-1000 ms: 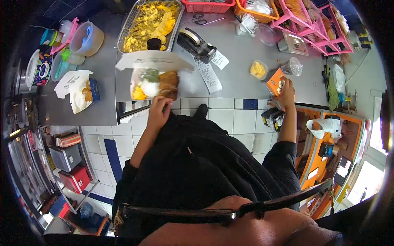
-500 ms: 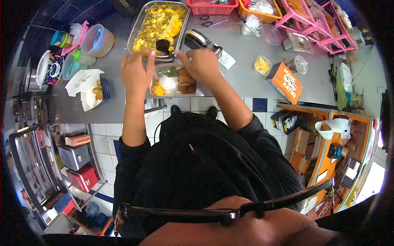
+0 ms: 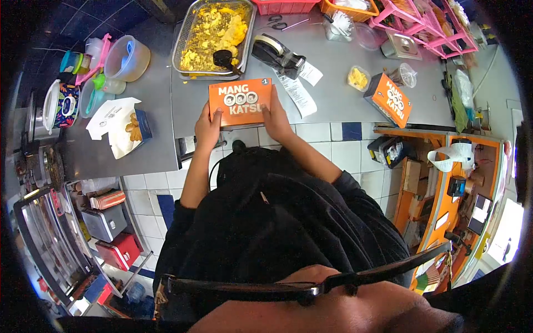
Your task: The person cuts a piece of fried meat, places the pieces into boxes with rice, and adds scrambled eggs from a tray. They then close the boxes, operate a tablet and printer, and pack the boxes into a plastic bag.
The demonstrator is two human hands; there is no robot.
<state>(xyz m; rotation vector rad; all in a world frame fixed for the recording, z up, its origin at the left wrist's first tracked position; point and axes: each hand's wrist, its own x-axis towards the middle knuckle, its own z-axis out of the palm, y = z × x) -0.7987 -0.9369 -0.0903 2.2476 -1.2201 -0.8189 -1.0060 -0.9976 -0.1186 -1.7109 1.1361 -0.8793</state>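
An orange food box (image 3: 240,100) printed "MANG KATSU" is closed, its lid facing up, at the counter's front edge. My left hand (image 3: 207,129) grips its left side with the thumb on top. On the opposite side my right hand (image 3: 276,120) holds it the same way. The food inside is hidden by the lid. Just behind the box stands a wire-mesh tray (image 3: 176,55) of yellow scrambled-egg-like pieces, with a black scoop (image 3: 223,57) in it. A tape dispenser (image 3: 277,55) and a printed receipt (image 3: 300,99) lie to the right.
Another orange box (image 3: 390,102) and a small tub of yellow food (image 3: 358,79) are on the right. An open box with fried pieces (image 3: 132,130) sits left, near plastic containers (image 3: 127,60). Pink racks (image 3: 425,28) stand at the back right.
The food box was open, showing rice, a breaded cutlet and yellow pieces, with both hands over its far side. Now its lid is shut and my hands grip its sides. More of the receipt shows.
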